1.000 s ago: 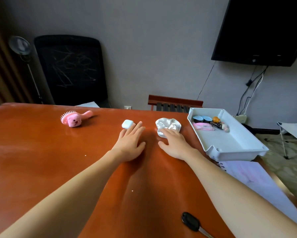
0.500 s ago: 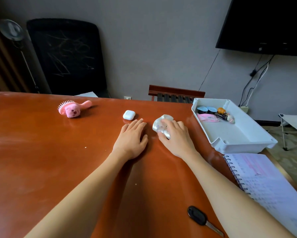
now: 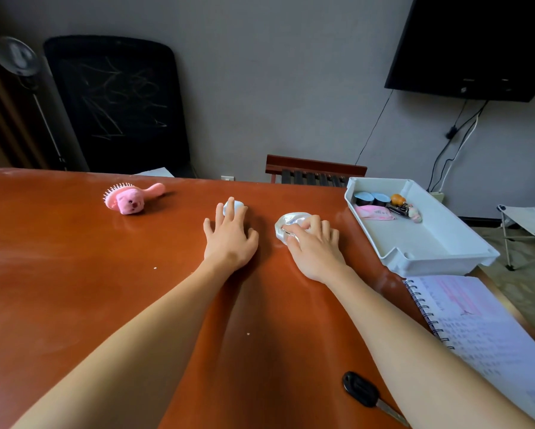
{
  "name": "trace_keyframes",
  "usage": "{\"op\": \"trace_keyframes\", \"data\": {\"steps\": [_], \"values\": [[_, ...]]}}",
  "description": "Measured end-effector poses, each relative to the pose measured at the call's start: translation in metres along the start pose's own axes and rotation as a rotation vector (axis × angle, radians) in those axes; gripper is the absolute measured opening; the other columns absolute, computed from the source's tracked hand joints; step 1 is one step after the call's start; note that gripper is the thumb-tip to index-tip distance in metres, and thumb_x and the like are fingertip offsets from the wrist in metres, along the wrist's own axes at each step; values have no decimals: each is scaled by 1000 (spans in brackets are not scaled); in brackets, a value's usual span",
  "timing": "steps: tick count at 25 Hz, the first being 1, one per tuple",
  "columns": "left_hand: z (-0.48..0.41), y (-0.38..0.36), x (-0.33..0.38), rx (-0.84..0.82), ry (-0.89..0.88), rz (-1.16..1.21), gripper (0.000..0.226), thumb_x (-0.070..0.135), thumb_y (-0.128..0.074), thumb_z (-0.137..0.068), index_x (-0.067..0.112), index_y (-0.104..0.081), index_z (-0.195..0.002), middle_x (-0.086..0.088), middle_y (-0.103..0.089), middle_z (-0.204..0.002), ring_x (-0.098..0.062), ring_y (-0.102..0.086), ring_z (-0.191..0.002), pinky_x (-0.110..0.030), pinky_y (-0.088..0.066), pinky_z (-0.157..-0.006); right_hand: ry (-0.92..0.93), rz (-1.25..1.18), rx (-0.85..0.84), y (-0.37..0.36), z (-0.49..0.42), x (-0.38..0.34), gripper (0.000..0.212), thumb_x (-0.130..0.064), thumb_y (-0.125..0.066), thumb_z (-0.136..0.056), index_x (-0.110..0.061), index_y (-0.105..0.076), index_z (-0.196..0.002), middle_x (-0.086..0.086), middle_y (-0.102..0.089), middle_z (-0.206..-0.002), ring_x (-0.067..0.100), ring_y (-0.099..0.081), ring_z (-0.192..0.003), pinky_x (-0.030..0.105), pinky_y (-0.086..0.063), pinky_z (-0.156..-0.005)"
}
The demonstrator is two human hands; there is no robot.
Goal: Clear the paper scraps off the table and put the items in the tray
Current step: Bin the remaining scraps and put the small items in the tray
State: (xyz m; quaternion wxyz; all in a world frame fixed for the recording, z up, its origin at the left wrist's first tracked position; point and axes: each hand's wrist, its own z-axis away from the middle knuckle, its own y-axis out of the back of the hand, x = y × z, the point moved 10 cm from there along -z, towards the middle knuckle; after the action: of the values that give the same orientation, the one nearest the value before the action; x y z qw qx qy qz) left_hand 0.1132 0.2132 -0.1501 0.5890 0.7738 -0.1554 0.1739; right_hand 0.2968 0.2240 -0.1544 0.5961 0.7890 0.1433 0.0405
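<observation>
My right hand is closed around a white satin scrunchie on the brown table. My left hand lies flat with fingers spread, its fingertips resting on a small white earbud case. A pink plush hairbrush lies further left. The white tray stands at the right and holds two dark round tins, a pink packet and a small keychain at its far end.
A black car key lies near the front edge. An open spiral notebook sits at the right, just in front of the tray. Tiny white scraps dot the table. Behind the table stand a black chair and a wooden chair back.
My right hand has bunched the scrunchie up and closed on it. My left hand slid forward until its fingertips reached the earbud case.
</observation>
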Motion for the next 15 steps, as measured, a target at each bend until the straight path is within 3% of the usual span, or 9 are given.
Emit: {"op": "trace_keyframes", "data": {"steps": [6,10,15], "values": [[-2,-7,0,-15,-4,-129,57,44,-30,-97,20,-30,-149,-3,-10,-164,-26,4,-151,-53,2,-121,31,-14,90,8,2,-5,34,-42,-37,-100,-33,-51,-128,-1,-46,-135,20,-36,-118,40,-36,-99],[2,4,10,96,-74,-170,46,38,-36,-96,19,-46,-136,-4,-32,-151,-25,-19,-144,-48,-14,-120,17,-40,130,13,3,-3,33,-42,-44,-97,-30,-53,-127,-3,-52,-129,19,-38,-116,38,-40,-97],[11,14,19,138,-115,-89,26,19,-45,-97,20,-57,-120,-1,-46,-133,-25,-43,-124,-43,-36,-106,9,11,174,20,6,-4,32,-46,-46,-96,-28,-56,-120,-1,-56,-118,19,-44,-105,35,-44,-87]]}}
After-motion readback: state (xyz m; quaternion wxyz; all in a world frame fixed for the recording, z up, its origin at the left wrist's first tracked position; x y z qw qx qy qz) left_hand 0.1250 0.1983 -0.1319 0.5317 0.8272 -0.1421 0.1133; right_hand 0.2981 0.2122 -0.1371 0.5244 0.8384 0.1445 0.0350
